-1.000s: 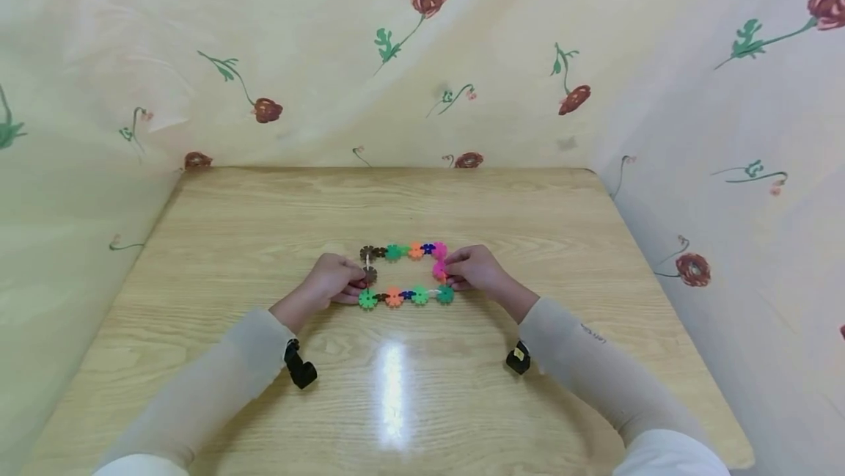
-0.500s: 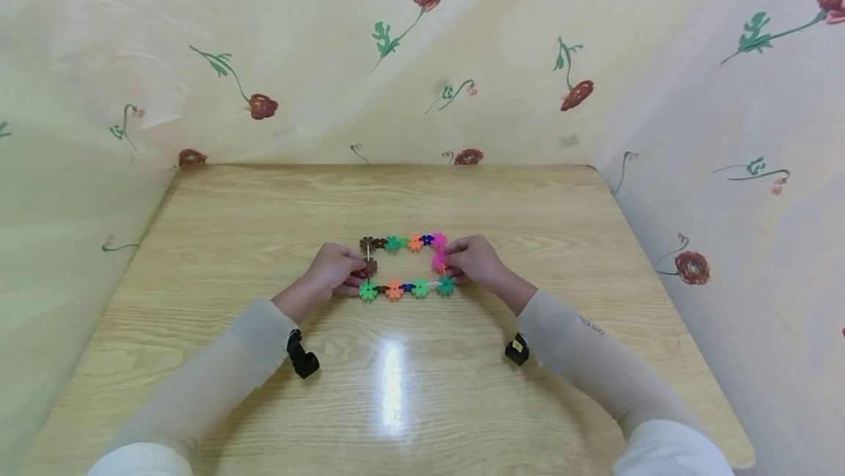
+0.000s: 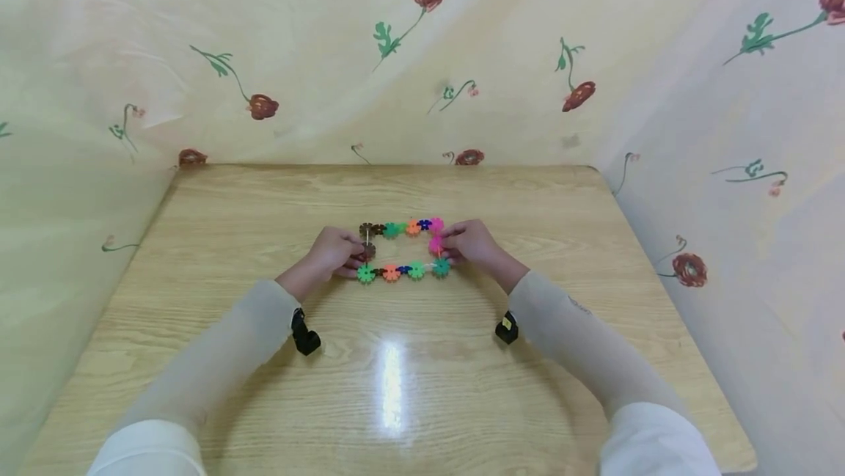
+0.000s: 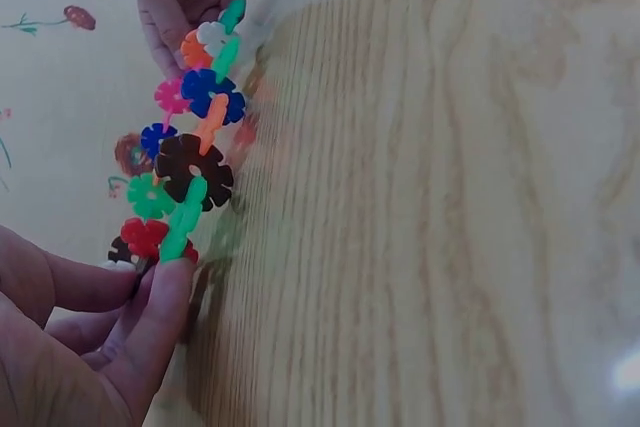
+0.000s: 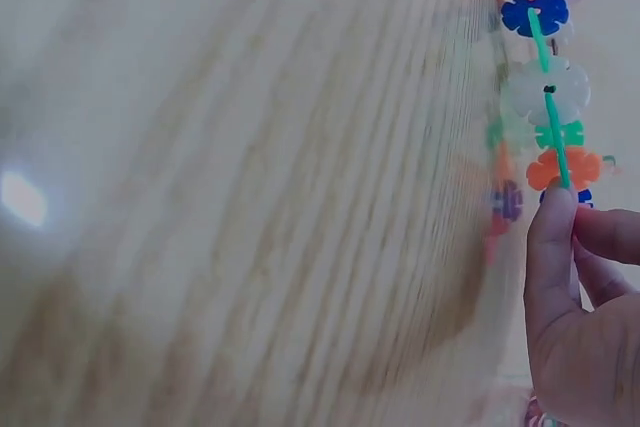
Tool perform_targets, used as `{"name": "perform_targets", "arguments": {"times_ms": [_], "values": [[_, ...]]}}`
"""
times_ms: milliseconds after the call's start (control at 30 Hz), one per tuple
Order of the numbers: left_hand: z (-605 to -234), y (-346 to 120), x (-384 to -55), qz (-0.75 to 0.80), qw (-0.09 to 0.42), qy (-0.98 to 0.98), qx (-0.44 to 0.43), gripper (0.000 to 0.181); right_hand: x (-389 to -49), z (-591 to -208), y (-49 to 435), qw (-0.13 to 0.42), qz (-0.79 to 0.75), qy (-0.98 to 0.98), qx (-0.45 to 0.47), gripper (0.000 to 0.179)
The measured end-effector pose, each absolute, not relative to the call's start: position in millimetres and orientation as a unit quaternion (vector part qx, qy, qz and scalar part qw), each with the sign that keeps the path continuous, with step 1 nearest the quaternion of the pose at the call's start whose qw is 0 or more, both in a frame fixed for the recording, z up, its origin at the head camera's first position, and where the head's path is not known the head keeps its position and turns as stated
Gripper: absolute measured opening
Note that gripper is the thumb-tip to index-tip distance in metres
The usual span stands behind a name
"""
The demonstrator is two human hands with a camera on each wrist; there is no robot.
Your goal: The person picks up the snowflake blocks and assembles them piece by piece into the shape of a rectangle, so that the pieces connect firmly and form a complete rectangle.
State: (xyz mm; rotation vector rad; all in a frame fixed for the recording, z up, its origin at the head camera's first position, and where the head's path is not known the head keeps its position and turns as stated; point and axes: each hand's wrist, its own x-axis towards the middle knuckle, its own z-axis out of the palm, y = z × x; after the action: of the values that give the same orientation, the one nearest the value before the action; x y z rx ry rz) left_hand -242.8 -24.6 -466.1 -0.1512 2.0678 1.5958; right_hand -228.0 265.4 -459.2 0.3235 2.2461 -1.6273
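Note:
A rectangular ring of interlocking plastic flower discs (image 3: 392,273) spans the space between both hands. My left hand (image 3: 328,252) pinches its left side at a brown disc (image 3: 368,250). On the right side, my right hand (image 3: 474,243) pinches a pink disc (image 3: 436,245). Green, orange and blue discs link the long sides. Seen from the left wrist, a dark brown disc (image 4: 180,169) stands in the near row beside a blue disc (image 4: 213,97). The right wrist view has a whitish disc (image 5: 562,95) just beyond the fingers. The ring is low over the table, its reflection showing beneath.
A wood-grain table (image 3: 277,403) lies under both arms, with a bright light reflection at its middle front. Flower-patterned sheeting (image 3: 317,43) rises behind the table and along its sides. Small black cameras (image 3: 306,335) hang at both wrists.
Both hands have carried the disc ring farther from the person, toward the table's far edge. Their pinch on its two short sides stays the same.

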Motion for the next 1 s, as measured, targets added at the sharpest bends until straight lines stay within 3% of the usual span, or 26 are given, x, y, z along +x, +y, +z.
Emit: {"name": "perform_targets", "arguments": {"times_ms": [400,800,1000], "values": [[-460.7,-30.0,-270.8,0.581,0.271,0.766,-0.044,0.029,-258.3,-464.1,266.3,0.179,-0.582,0.783,0.122,0.027],[-464.1,-32.6,-277.7,0.565,0.289,0.771,-0.039,0.026,-259.8,-466.7,268.0,0.195,-0.573,0.787,0.119,0.03],[-458.8,-45.8,-282.0,0.485,0.237,0.841,0.021,0.028,-256.3,-451.1,281.4,0.151,-0.457,0.874,0.065,0.032]]}}
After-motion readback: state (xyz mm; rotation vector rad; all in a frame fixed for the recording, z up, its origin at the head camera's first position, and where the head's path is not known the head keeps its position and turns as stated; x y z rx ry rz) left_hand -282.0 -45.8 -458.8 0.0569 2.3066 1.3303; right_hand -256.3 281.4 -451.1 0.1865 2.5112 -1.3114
